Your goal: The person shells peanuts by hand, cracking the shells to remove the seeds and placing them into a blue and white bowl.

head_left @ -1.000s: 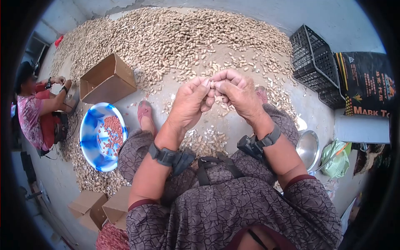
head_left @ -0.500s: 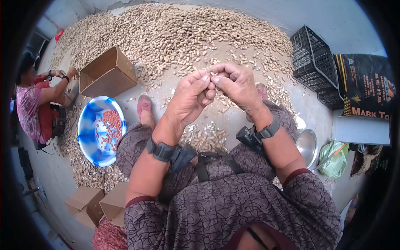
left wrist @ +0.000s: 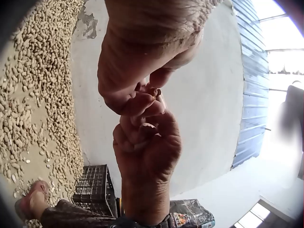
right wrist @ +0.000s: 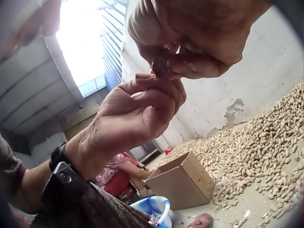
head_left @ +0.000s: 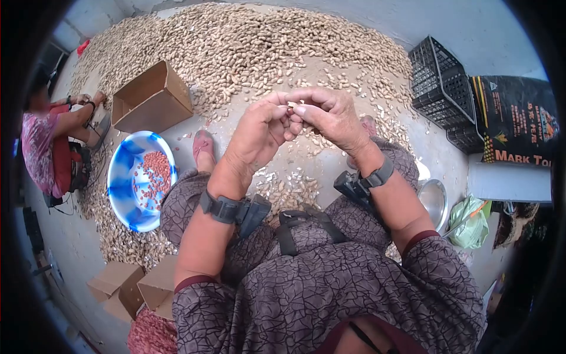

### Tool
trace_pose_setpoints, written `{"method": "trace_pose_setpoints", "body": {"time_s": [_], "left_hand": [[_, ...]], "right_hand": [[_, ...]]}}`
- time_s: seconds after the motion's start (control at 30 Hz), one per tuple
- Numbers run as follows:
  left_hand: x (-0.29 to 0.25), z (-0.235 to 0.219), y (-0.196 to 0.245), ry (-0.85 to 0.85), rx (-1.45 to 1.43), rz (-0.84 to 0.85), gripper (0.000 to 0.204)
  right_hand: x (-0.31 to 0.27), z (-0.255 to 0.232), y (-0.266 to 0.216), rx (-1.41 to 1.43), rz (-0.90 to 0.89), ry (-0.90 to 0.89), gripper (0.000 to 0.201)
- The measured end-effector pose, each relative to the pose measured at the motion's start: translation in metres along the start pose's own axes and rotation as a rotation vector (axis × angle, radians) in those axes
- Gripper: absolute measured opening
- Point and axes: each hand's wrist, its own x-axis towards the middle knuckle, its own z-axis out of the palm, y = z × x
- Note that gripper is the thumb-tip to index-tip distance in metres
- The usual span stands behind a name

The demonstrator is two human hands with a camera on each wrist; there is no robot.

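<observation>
Both hands meet in front of me over my lap. My left hand and right hand pinch one peanut between thumbs and fingertips. In the left wrist view the left hand fills the top and the right hand comes up from below, with the peanut at the joint between them. A second pale shell piece lies in the curled right fingers. In the right wrist view a reddish kernel shows between the right hand and the left hand.
A wide heap of unshelled peanuts covers the floor ahead. A cardboard box and a blue bowl of red kernels sit left; empty shells lie by my feet. A black crate, metal bowl and another person are around.
My hands have stayed together and risen slightly, and the fingers have kept working the peanut. A reddish kernel now shows at the fingertips.
</observation>
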Motion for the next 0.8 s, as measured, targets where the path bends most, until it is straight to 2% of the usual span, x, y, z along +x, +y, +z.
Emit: {"method": "trace_pose_setpoints", "body": {"time_s": [0.13, 0.2, 0.47, 0.6, 0.7, 0.73, 0.8], "left_hand": [[-0.002, -0.005, -0.001, 0.016, 0.019, 0.000, 0.034], [-0.003, -0.007, -0.001, 0.025, 0.009, -0.053, 0.034], [-0.011, -0.010, 0.007, 0.023, 0.065, -0.114, 0.030], [-0.017, -0.013, 0.013, 0.064, 0.094, -0.153, 0.022], [-0.023, -0.016, 0.024, 0.080, 0.105, -0.158, 0.015], [-0.024, -0.020, 0.030, 0.085, 0.103, -0.157, 0.015], [-0.027, -0.029, 0.045, 0.145, -0.040, -0.101, 0.016]], "right_hand": [[-0.002, 0.006, 0.010, -0.024, -0.053, -0.008, 0.020], [-0.002, 0.008, 0.013, -0.030, -0.079, -0.005, 0.019], [-0.003, 0.014, 0.015, -0.415, -0.275, 0.065, 0.018], [-0.002, 0.018, 0.012, -0.373, -0.268, 0.079, 0.012], [0.003, 0.014, 0.015, -0.340, -0.161, 0.208, 0.007], [0.006, 0.010, 0.015, -0.338, -0.159, 0.203, 0.007], [0.012, 0.002, 0.011, -0.354, 0.037, 0.031, 0.008]]}}
